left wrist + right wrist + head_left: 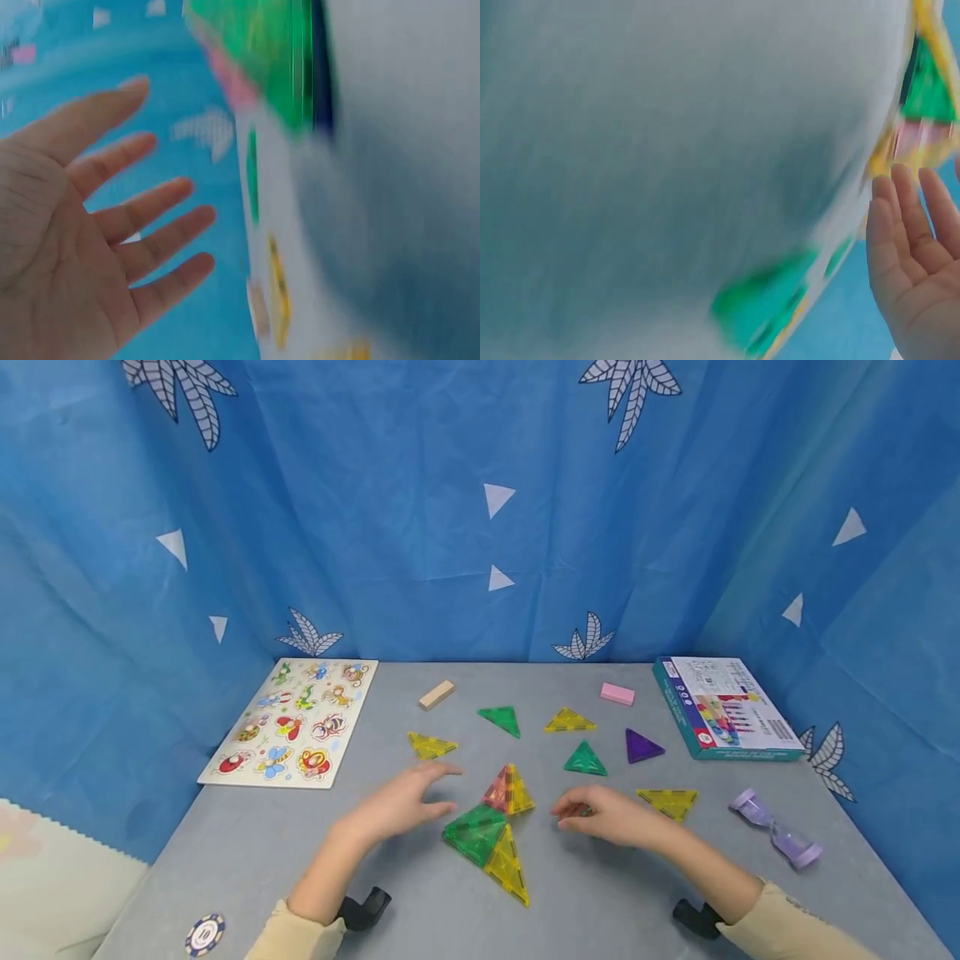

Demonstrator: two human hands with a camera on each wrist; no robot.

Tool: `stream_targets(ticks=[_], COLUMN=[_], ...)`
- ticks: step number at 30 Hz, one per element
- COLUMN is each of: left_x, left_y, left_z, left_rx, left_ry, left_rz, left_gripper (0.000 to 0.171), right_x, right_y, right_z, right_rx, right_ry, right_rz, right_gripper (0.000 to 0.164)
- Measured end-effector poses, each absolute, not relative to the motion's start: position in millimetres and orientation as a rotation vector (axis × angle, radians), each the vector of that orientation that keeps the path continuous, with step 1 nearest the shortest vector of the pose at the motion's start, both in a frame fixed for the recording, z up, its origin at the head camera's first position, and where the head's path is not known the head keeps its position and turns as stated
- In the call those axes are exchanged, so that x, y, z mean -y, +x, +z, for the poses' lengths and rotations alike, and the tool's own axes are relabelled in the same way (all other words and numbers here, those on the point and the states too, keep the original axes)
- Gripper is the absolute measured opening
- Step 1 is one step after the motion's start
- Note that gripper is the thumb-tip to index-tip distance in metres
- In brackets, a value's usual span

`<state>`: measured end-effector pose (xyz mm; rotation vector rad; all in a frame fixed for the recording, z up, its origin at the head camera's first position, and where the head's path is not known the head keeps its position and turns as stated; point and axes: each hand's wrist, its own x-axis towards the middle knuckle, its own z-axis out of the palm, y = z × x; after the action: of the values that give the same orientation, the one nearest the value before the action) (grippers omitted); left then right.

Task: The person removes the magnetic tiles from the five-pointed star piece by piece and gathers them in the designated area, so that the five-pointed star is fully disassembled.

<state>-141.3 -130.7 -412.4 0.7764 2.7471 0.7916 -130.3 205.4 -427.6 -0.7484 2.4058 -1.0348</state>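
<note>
In the middle of the table stands a joined structure of triangular magnetic tiles: a green part [476, 833], a yellow tile [508, 867] at its front and a small red and yellow peak [510, 789] behind. Left of it, my left hand [405, 802] hovers with fingers spread, holding nothing. To its right, my right hand [607, 814] holds nothing, its fingers loosely bent and apart from the structure. A bit of green shows beside that hand's fingers. The left wrist view has the green part [262, 52] blurred beyond the left thumb.
Loose triangle tiles lie behind and to the right, including a purple tile [642, 746] and a yellow tile [669, 802]. An insect puzzle board [341, 693], wooden block [437, 695], pink block [617, 694], box [765, 753], hourglass [776, 829] and poker chip [205, 935] lie around.
</note>
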Motion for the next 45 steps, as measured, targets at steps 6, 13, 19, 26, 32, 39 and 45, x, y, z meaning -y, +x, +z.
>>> stream_targets(ticks=[6,13,19,26,32,39,45], left_x=[90,79,71,64,62,62,64], left_y=[-127,-122,-120,-117,-117,-121,-120], left_z=[-416,-431,-436,-432,-431,-430,-429], left_rx=[-2.618,-2.664,-2.686,-2.707,-2.733,-2.756,-2.755], left_ry=[1.052,1.215,1.254,1.178,1.191,1.214,1.223], left_rz=[0.646,0.543,0.497,0.529,0.573,0.593,0.559], left_gripper=[0.056,0.051,0.042,0.042,0.04,0.039,0.04], right_x=[-171,-146,-143,-155,-164,-177,-199], right_y=[-119,-111,-108,-112,-111,-109,-116], right_z=[-439,-450,-449,-445,-445,-441,-425], right_rx=[-2.137,-2.09,-2.154,-2.324,-2.342,-2.32,-2.219], right_ry=[-0.779,-0.668,-0.637,-0.784,-0.768,-0.766,-0.784], right_rz=[-1.159,-1.196,-1.165,-1.061,-1.052,-1.036,-1.197], right_gripper=[0.023,0.013,0.01,0.005,0.01,0.007,0.008])
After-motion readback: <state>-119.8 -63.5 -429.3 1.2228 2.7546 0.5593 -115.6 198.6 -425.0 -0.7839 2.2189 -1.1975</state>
